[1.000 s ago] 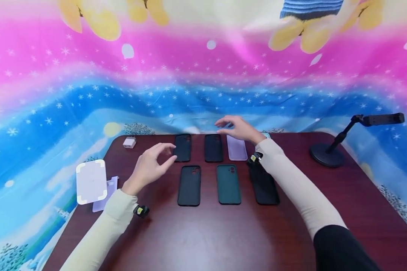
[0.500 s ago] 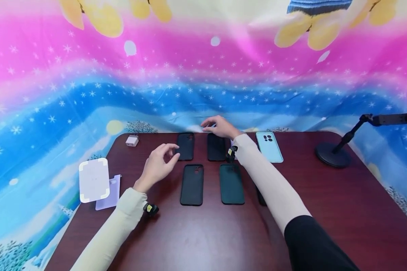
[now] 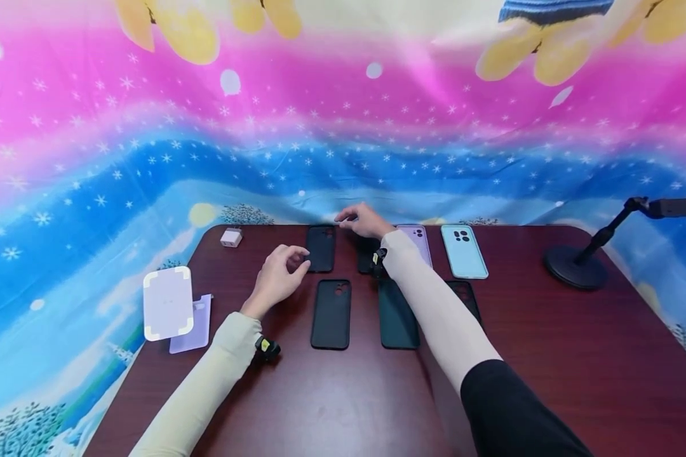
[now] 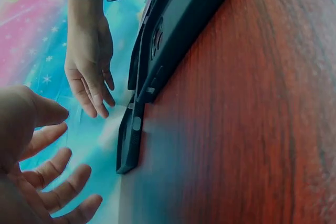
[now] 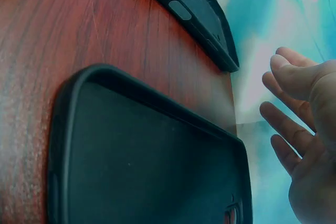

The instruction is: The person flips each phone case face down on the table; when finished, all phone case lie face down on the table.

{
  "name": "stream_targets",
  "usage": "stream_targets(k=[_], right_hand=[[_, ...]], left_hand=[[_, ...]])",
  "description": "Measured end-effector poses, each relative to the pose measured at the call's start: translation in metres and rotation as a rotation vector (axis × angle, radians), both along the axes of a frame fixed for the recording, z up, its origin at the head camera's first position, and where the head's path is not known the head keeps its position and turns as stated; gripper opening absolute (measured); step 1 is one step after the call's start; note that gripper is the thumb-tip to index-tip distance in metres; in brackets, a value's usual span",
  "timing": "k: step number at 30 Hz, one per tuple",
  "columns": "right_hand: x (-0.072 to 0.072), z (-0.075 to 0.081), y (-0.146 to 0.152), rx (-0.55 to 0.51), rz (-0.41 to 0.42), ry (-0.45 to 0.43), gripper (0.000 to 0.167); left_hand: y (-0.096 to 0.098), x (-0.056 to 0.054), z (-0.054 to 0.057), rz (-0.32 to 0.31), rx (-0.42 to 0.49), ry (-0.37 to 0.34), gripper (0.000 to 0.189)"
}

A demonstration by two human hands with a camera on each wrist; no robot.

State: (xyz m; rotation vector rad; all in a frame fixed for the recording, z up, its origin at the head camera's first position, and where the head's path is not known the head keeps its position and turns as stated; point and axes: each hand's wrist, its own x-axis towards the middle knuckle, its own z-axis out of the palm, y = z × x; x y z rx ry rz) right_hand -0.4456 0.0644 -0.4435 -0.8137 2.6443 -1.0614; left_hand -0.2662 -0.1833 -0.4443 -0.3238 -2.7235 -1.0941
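Head cam is showing me both hands out over the dark red table (image 3: 331, 406), where phone cases are lying in two rows. My right hand (image 3: 364, 221) is reaching across to the far edge, hovering over the back-row black case (image 3: 367, 256) that's second from the left, mostly hidden under the wrist. Fingers are looking relaxed and spread, not grasping anything, and the right wrist cam is backing that up: fingers (image 5: 286, 129) are hanging loose above the case's (image 5: 152, 166) far end, not touching it as far as I can tell. My left hand (image 3: 278, 279) is sitting just beside the leftmost back-row black case (image 3: 321, 248), fingers loosely curled with thumb and fingertips near the case's left edge, but holding nothing; in the left wrist cam the fingers (image 4: 58, 174) are opening out in the air. In front of that I'm seeing another black case (image 3: 331, 313) and a dark green case (image 3: 398, 315), with the right forearm crossing over it. Further right are a lilac case (image 3: 420, 242) and a light blue case (image 3: 464, 251). Off left, a white charger plug (image 3: 231, 237) and a white pad (image 3: 168, 303) are sitting there, and a black stand (image 3: 576, 266) is at the far right.
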Motion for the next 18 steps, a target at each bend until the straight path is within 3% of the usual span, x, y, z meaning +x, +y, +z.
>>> stream_targets(k=[8, 18], right_hand=[[0.002, -0.004, -0.009, 0.036, -0.041, -0.052, 0.029], [0.005, -0.010, -0.016, 0.084, -0.051, -0.129, 0.039]], left_hand=[[-0.003, -0.002, -0.007, -0.024, -0.011, -0.094, 0.033], [0.000, -0.004, -0.014, -0.013, -0.091, -0.149, 0.037]])
